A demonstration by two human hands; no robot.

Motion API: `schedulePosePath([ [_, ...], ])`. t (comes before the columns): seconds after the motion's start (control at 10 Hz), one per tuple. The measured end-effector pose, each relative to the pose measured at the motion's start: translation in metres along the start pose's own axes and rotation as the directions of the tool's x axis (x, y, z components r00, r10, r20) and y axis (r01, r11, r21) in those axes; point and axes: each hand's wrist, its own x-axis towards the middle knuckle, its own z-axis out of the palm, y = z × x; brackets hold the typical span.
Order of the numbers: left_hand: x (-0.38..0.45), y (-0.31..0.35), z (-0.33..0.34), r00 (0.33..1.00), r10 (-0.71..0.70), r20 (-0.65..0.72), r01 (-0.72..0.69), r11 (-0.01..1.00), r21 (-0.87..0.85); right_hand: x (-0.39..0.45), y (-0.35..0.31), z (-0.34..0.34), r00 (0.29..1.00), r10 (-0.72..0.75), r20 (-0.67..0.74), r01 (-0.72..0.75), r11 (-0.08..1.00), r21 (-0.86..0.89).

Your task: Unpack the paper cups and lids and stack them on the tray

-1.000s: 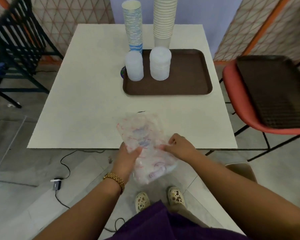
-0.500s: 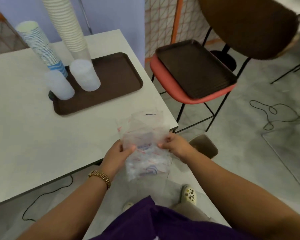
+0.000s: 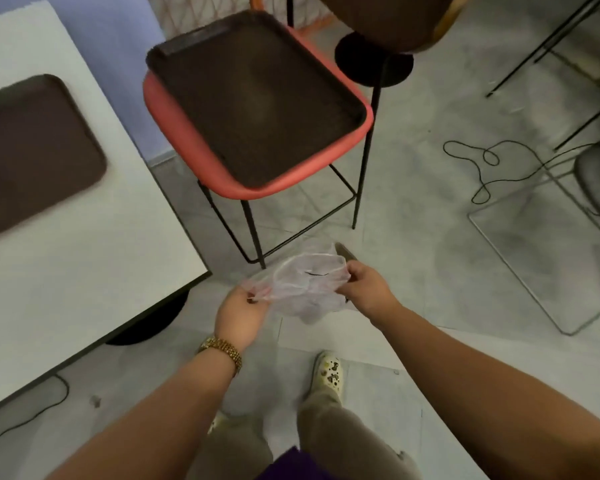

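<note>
An empty clear plastic bag point(image 3: 307, 285) with faint red print hangs crumpled between my two hands, over the floor to the right of the table. My left hand point(image 3: 241, 315) pinches its left edge and my right hand point(image 3: 364, 289) pinches its right edge. The brown tray point(image 3: 32, 150) lies on the white table point(image 3: 84, 254) at the left edge of the view. The stacks of cups and lids are out of view, apart from a sliver of white at the far left.
A second brown tray point(image 3: 253, 98) lies on a red chair point(image 3: 291, 183) just beyond my hands. Black cables point(image 3: 489, 168) trail over the grey floor at the right, among metal chair legs. My shoe point(image 3: 328, 374) stands on the floor below the bag.
My view has swung right, away from the table, so the cups and lids left the frame. Both hands carried the bag from the table's edge out over the floor and crumpled it smaller.
</note>
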Motion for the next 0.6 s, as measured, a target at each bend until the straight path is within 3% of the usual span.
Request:
schedulePosePath([
  [0.4,0.169,-0.038,0.165,0.98,-0.107,0.167,0.113,0.993,-0.031,0.161,0.129,-0.05,0.982,0.102,-0.16,-0.09,0.992,0.083],
  [0.5,0.218,-0.066,0.189,0.964,-0.109,0.243,0.123,0.991,-0.046,0.205,0.158,-0.048,0.981,0.141,-0.136,-0.122,0.982,0.144],
  [0.6,0.254,-0.089,0.202,0.954,-0.137,0.267,0.118,0.989,0.088,0.227,0.172,-0.043,0.987,0.148,-0.061,-0.134,0.972,0.19],
])
